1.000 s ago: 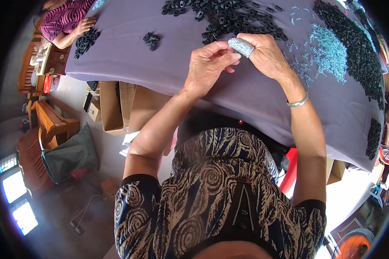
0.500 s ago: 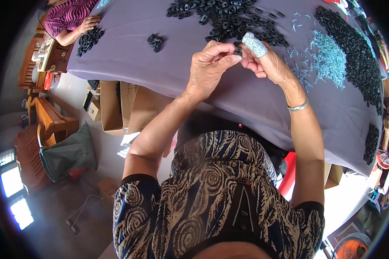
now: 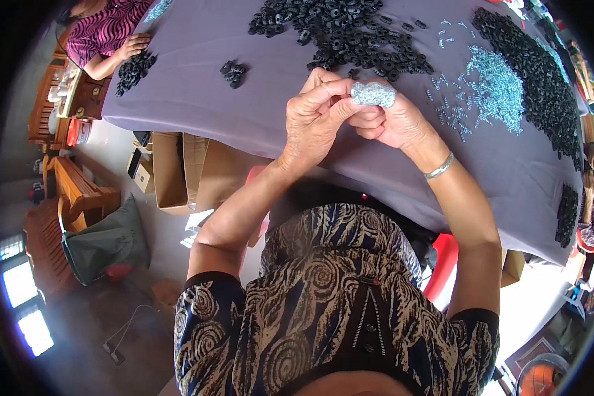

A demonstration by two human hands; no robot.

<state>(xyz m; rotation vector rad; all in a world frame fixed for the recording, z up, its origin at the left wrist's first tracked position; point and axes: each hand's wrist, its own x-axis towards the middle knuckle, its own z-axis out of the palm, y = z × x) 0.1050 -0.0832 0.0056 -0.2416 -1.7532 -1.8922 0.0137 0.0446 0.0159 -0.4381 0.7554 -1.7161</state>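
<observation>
Over the near side of the table, my left hand and my right hand meet fingertip to fingertip, both closed. A grey-white speckled wrap covers my right thumb, which presses across the tips of my left thumb and forefinger. The small black plastic part seen between them half a second ago is now hidden behind these digits. My other right fingers curl underneath. Just beyond my hands lies a heap of black plastic parts. To the right of them is a pile of small shiny metal springs, some scattered loosely.
A grey cloth covers the table. A small cluster of black parts lies left of my hands. More black parts line the right side. At the far left, another person's hand touches a black pile. Cardboard boxes stand below the table edge.
My right thumb has tipped down and left over my left fingertips, covering the black part. My right wrist and forearm have shifted slightly left and lower.
</observation>
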